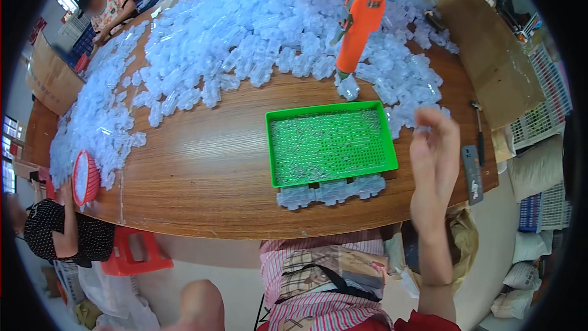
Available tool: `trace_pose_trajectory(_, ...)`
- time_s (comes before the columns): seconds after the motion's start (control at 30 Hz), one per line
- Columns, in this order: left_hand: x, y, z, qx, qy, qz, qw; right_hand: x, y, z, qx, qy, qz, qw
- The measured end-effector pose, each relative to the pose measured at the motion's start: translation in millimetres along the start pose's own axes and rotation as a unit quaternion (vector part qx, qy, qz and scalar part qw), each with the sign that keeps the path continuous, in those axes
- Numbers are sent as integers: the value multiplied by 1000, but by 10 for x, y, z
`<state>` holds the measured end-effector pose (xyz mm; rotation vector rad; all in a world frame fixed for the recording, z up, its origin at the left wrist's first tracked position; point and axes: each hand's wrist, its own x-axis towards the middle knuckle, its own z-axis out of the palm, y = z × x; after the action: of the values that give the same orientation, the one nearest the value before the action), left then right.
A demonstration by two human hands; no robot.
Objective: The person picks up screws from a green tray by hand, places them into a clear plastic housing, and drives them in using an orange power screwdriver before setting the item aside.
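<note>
One big brown wooden worktop [202, 190] fills most of the view, edges bent by the fisheye. Next down in size is the heap of translucent plastic housings [214, 37], spread over its far half and down the left side. Then comes a green tray [389, 138] nearer the person, and an orange electric screwdriver [361, 27] hanging beyond it, nose down by a lone clear housing [348, 89]; can't tell if they touch. A short row of housings [334, 193] sits along the tray's near edge. Right hand [436, 153] is raised by the tray's right end, kinda blurry, fingers loosely curled around nothing I can see. Left hand [201, 303] is down at the lower edge, fingers not visible, so can't tell. Smallest: what look like tiny metal screws [300, 175] scattered in the tray. IMO it's a between-grips moment; the next move calls for a free hand closing on something without bumping that row.
</note>
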<state>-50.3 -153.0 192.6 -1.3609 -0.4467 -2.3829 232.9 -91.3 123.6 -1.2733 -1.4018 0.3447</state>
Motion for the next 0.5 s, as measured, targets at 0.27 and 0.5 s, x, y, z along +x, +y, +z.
trace_pose_trajectory(0.27, -1426, -394, -468, 256, -602, -401, 641, 878, 611, 299, 57, -36, -22, 997)
trace_pose_trajectory(0.5, -1921, -349, -434, 296, -599, -423, 612, 870, 398, 520, 161, -104, 55, 980)
